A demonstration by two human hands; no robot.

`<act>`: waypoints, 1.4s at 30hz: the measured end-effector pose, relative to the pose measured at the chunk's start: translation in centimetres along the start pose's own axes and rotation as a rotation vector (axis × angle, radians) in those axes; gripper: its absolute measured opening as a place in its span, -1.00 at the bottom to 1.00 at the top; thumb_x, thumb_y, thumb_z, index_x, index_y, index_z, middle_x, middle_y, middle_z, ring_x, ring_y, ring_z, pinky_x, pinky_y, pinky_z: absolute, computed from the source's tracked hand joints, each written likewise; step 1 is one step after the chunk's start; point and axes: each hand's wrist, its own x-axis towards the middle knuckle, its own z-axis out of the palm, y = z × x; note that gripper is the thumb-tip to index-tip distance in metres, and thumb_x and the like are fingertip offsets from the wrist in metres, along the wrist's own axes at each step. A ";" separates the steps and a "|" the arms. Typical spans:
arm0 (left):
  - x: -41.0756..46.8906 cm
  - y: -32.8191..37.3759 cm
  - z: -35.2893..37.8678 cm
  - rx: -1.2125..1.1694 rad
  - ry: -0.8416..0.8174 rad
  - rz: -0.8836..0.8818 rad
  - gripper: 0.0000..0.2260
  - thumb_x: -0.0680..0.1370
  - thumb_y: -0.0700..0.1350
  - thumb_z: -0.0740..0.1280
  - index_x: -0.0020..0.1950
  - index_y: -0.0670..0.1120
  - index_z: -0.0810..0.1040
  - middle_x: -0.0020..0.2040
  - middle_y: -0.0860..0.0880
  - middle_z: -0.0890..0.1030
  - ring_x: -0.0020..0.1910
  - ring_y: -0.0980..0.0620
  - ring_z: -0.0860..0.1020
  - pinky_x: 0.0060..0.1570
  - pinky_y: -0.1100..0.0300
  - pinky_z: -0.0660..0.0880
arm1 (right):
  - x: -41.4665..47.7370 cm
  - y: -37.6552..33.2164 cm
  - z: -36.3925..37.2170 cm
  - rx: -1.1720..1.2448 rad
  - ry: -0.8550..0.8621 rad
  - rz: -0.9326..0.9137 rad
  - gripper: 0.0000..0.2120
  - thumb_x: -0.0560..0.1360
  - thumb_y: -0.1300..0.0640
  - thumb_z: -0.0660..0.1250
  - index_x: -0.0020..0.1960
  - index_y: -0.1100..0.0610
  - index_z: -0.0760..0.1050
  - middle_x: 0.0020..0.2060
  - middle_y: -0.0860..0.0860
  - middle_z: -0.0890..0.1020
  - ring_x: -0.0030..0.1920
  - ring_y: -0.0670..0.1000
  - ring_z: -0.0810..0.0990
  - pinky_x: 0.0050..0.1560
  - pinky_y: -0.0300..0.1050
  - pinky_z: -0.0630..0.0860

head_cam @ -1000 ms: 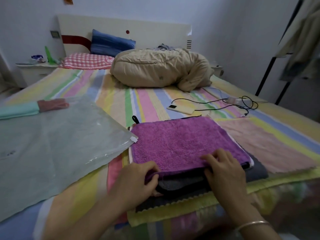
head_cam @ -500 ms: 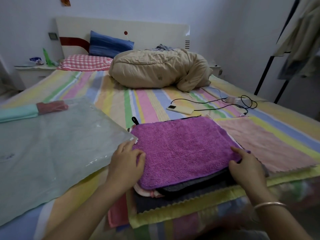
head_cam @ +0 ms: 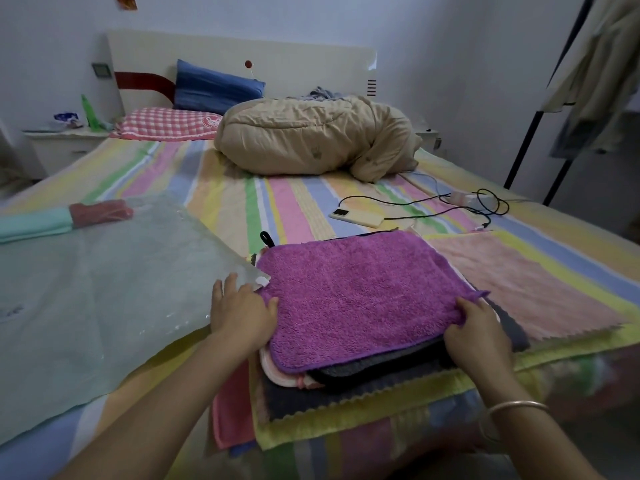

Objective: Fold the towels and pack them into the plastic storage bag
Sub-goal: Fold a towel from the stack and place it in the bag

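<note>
A folded purple towel [head_cam: 360, 292] tops a stack of folded towels [head_cam: 349, 379] in grey, pink and yellow at the near edge of the bed. My left hand [head_cam: 242, 313] holds the purple towel's left edge, thumb on top and the other fingers out past the edge. My right hand [head_cam: 479, 332] grips the right near corner, fingers curled round the edge. The clear plastic storage bag [head_cam: 90, 296] lies flat to the left, its corner touching the stack. A pale pink towel [head_cam: 519, 282] lies spread out on the right.
A phone [head_cam: 356, 217] with black cables [head_cam: 478, 206] lies beyond the stack. A rolled beige quilt [head_cam: 311, 136] and pillows [head_cam: 173, 123] sit at the bed's head. A teal and red roll [head_cam: 62, 220] lies at the bag's far edge. A clothes rack [head_cam: 568, 81] stands on the right.
Both hands slid from the near edge of the stack out to its two sides. They now hold the purple towel's left edge and right corner.
</note>
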 end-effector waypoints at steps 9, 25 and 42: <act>-4.8 -2.0 -2.9 0.191 0.016 0.012 -0.66 0.62 0.08 0.09 -0.03 -0.07 0.57 0.02 -0.08 0.58 0.10 -0.09 0.50 -0.12 0.12 0.31 | 0.7 -0.1 -1.3 0.061 0.013 0.079 -0.58 0.55 0.09 0.14 0.39 0.11 0.41 0.29 0.20 0.50 0.21 0.22 0.49 0.13 0.02 0.41; -2.0 1.1 -3.0 -1.619 -0.429 -0.243 -0.80 0.65 -0.20 0.12 0.11 -0.13 0.53 -0.11 -0.11 0.69 -0.23 -0.02 0.65 -0.30 0.14 0.62 | -5.2 -6.2 2.5 -0.140 -0.222 -1.132 -0.59 0.52 -0.06 0.14 0.32 -0.01 0.49 0.37 -0.16 0.43 0.35 -0.09 0.40 0.35 -0.10 0.35; 2.6 0.6 -0.8 -1.345 -0.079 -0.207 -0.76 0.48 -0.35 0.27 -0.08 -0.03 0.61 -0.11 -0.08 0.56 -0.29 0.04 0.49 -0.44 0.32 0.43 | -6.1 -8.0 4.0 0.061 -0.382 -1.179 -0.64 0.54 -0.06 0.18 0.28 -0.04 0.52 0.30 -0.21 0.48 0.29 -0.16 0.42 0.26 -0.28 0.33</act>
